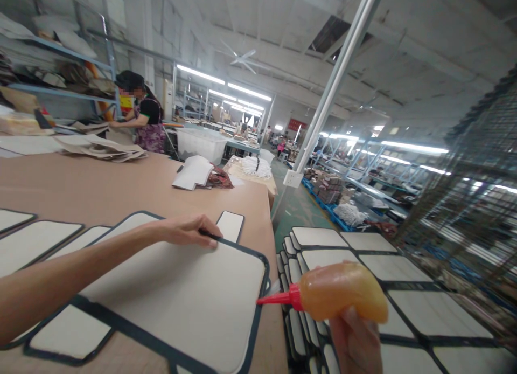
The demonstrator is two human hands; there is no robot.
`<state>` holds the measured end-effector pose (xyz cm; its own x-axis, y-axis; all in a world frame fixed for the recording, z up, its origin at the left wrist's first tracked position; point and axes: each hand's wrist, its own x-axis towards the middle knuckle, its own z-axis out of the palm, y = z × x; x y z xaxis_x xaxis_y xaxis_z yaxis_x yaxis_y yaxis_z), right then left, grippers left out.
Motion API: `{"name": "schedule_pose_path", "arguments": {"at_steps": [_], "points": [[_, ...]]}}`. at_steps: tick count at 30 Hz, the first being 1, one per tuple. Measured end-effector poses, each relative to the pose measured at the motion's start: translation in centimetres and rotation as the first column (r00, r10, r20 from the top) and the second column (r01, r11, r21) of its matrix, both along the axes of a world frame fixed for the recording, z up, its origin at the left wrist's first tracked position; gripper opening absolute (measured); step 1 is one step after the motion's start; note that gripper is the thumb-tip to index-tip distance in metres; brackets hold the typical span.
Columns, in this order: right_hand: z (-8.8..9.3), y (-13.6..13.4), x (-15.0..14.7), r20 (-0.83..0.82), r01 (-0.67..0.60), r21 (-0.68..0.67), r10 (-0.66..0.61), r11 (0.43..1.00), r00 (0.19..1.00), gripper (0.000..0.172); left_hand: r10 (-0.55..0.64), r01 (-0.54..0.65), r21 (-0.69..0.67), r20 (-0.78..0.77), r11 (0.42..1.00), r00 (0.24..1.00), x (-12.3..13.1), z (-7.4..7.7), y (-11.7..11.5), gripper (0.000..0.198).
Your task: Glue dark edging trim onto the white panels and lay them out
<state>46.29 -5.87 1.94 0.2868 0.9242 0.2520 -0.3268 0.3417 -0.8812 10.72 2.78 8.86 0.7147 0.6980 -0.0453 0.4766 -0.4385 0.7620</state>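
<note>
The dark-edged panel [194,293] spreads nearer and rightward from the left grip [189,229], which pinches its far edge. Held in the right grip [357,336], the amber bottle [341,290] points its red nozzle [280,298] leftward at the panel's right edge, perhaps touching.

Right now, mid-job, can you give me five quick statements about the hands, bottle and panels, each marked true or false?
1. The right hand holds a squeeze bottle with a red nozzle. True.
2. The left hand grips the large panel at its dark edge. True.
3. The nozzle points away from the large panel. False: it points toward the panel's dark edge.
4. The squeeze bottle looks blue. False: it looks amber.
5. In this view, the stacked panels are left of the table. False: they are on its right.
</note>
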Motion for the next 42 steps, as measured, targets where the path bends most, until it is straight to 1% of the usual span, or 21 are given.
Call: {"name": "schedule_pose_path", "arguments": {"at_steps": [2, 4, 7, 11, 14, 17, 20, 22, 25, 27, 29, 32, 35, 37, 40, 42], "points": [[0.0, -0.2, 0.0, -0.008, -0.059, 0.004, 0.059, 0.998, 0.998, 0.06, 0.006, -0.006, 0.009, -0.012, 1.0, 1.0, 0.0, 0.0, 0.1, 0.038], [-0.1, -0.3, 0.0, 0.007, -0.085, 0.003, 0.085, 0.996, 0.996, 0.056, 0.0, 0.0, 0.015, -0.004, 1.0, 1.0, -0.1, -0.1, 0.2, 0.039], [-0.4, -0.3, 0.0, 0.018, -0.067, -0.01, 0.068, 0.998, 0.998, 0.054, 0.001, -0.001, 0.007, 0.033, 1.0, 0.999, -0.3, -0.4, 0.5, 0.039], [-1.4, 0.2, 0.1, -0.034, -0.036, 0.044, 0.037, 0.998, 0.999, 0.06, 0.014, -0.014, -0.005, 0.051, 1.0, 0.999, -0.6, -0.8, 0.9, 0.039], [-1.9, 0.3, 0.1, -0.047, -0.019, 0.03, 0.021, 0.999, 0.999, 0.057, 0.019, -0.019, -0.006, 0.053, 1.0, 0.998, -0.8, -0.9, 1.1, 0.04], [-1.7, -0.2, 0.1, -0.039, -0.007, -0.019, 0.006, 1.0, 0.999, 0.057, 0.022, -0.022, -0.002, 0.044, 1.0, 0.999, -0.8, -1.0, 1.4, 0.039], [-1.1, -1.0, 0.1, 0.03, -0.011, -0.067, 0.013, 0.998, 0.999, 0.058, 0.04, -0.04, 0.006, 0.051, 0.999, 0.998, -0.9, -1.2, 1.6, 0.039], [-0.8, -1.4, 0.0, 0.068, -0.01, -0.074, 0.015, 0.997, 0.998, 0.062, 0.048, -0.049, 0.015, 0.074, 0.999, 0.996, -1.0, -1.4, 1.8, 0.04], [-1.1, -1.4, 0.0, 0.066, -0.004, -0.081, 0.01, 0.997, 0.998, 0.064, 0.052, -0.056, 0.037, 0.095, 0.998, 0.994, -1.6, -2.1, 2.3, 0.04], [-1.6, -1.1, 0.0, 0.053, 0.021, -0.067, -0.018, 0.998, 0.998, 0.065, 0.064, -0.069, 0.052, 0.101, 0.996, 0.993, -2.1, -2.7, 2.7, 0.039], [-2.3, -0.8, 0.0, 0.02, 0.069, -0.026, -0.069, 0.997, 0.997, 0.071, 0.095, -0.1, 0.054, 0.095, 0.994, 0.991, -2.6, -3.2, 2.9, 0.04], [-3.0, -0.4, 0.1, -0.051, 0.1, 0.024, -0.099, 0.995, 0.994, 0.076, 0.166, -0.169, 0.031, 0.092, 0.985, 0.982, -2.9, -3.6, 2.9, 0.043], [-3.0, -0.7, -0.1, -0.064, 0.129, 0.068, -0.124, 0.989, 0.99, 0.08, 0.252, -0.253, -0.009, 0.106, 0.967, 0.962, -2.9, -4.0, 2.5, 0.047], [-2.7, -1.0, -0.7, -0.06, 0.192, 0.073, -0.187, 0.979, 0.98, 0.077, 0.301, -0.297, -0.051, 0.13, 0.954, 0.945, -2.8, -4.3, 2.3, 0.047], [-2.3, -1.5, -1.8, -0.092, 0.273, 0.071, -0.266, 0.959, 0.96, 0.065, 0.35, -0.334, -0.117, 0.182, 0.935, 0.919, -2.7, -5.2, 1.9, 0.046], [-2.4, -1.5, -2.2, -0.126, 0.32, 0.091, -0.308, 0.943, 0.943, 0.058, 0.381, -0.36, -0.131, 0.2, 0.924, 0.903, -2.5, -5.7, 1.7, 0.044]]}}
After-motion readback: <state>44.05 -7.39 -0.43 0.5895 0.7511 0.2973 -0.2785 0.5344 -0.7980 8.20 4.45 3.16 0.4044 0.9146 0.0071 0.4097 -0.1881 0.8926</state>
